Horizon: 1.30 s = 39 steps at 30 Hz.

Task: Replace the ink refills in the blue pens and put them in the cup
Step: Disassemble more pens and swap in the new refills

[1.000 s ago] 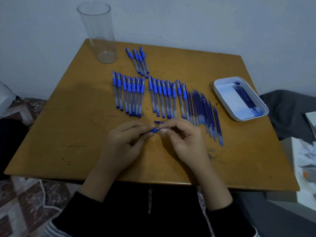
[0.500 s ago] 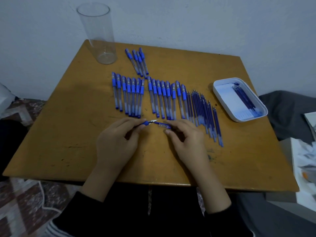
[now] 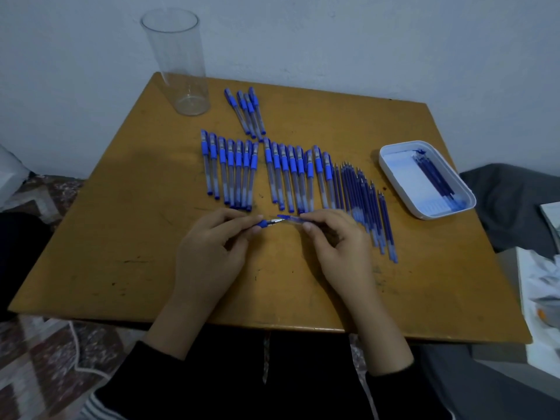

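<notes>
Your left hand (image 3: pixel 212 253) pinches the blue tip section (image 3: pixel 264 223) of a pen between the thumb and curled fingers, with its metal point aimed to the right. Your right hand (image 3: pixel 339 244) has its fingers curled and clamped on the pen barrel (image 3: pixel 291 219), whose near end faces that point. The two parts meet end to end between your hands, though you cannot tell whether they actually touch. Both are held just over the tabletop (image 3: pixel 121 237), near its middle. Beyond your hands, capped blue pens lie side by side in a left row (image 3: pixel 231 174) and a right row (image 3: pixel 291 177), with a narrow gap between the rows. Four more pens (image 3: pixel 247 113) lie farther back, near the cup. Loose refills (image 3: pixel 360 195) are fanned out just beside the right row, and their near ends run past your right hand. The clear cup (image 3: pixel 178 62) stands upright at the far left corner of the tabletop. Near the right edge, a white tray (image 3: pixel 406 180) holds several dark refills (image 3: pixel 433 177) lying along its right side.
</notes>
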Each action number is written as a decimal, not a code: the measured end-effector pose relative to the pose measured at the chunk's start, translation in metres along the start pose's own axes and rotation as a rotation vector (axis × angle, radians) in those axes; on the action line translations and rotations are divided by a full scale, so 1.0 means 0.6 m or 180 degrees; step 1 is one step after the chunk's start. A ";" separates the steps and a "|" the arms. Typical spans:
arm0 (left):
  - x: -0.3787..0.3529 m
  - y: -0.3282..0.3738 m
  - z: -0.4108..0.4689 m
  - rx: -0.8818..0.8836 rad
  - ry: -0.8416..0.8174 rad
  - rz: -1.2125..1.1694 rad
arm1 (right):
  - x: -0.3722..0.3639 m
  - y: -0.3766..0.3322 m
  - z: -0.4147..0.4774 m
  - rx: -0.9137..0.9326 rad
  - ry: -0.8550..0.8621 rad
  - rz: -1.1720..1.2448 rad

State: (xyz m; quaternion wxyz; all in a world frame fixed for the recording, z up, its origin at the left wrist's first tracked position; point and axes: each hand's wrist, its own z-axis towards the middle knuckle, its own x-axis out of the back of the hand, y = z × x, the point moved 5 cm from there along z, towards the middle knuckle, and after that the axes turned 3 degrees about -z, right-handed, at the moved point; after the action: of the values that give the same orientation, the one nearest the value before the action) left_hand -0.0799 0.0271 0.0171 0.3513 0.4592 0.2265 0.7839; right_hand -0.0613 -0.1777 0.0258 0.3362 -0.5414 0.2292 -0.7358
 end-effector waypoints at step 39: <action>0.019 0.012 0.000 -0.0151 0.0437 -0.0108 | -0.065 -0.037 -0.009 -0.0619 0.0539 0.2727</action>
State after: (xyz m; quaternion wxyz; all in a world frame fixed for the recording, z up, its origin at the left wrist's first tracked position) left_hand -0.0863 0.0310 0.0286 0.3589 0.3919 0.2392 0.8126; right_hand -0.0649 -0.1340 0.0149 0.5382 -0.3645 0.5277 -0.5468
